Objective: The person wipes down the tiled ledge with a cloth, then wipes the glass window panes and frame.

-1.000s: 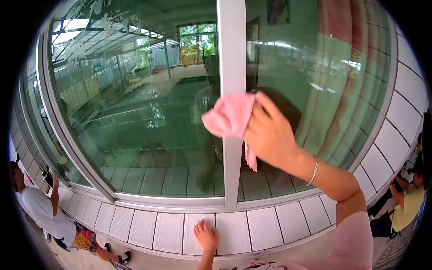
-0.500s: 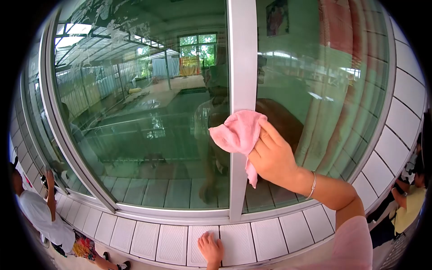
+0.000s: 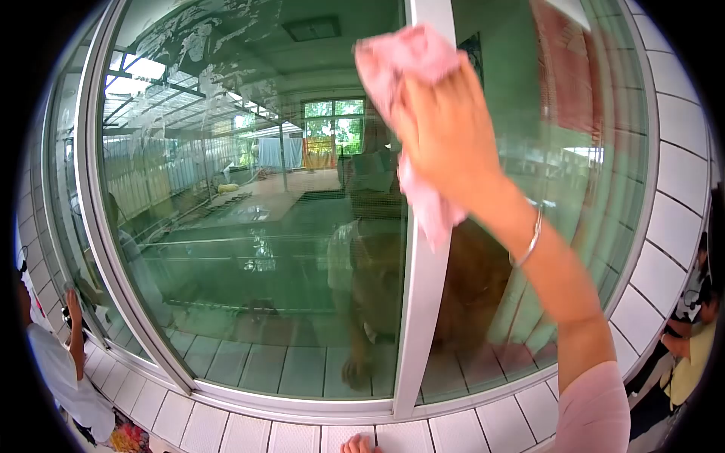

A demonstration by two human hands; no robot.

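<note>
My right hand is wrapped round a pink cloth, bunched at the top with a loose end hanging below the palm. The cloth lies over the upper part of the white upright window frame, reaching across onto the left glass pane. Slight motion blur softens the hand. Low at the bottom edge, only the fingers of my left hand show; they rest on the white tiled sill with nothing in them. The rest of that hand is cut off.
Whitish smears mark the upper left glass. A person in a white shirt stands at the far left, one hand by the window. Another in yellow is at the far right. White wall tiles border the window.
My right hand has moved up along the upright frame with the pink cloth. The view has tilted upward, so the sill and my left hand sit lower in the picture.
</note>
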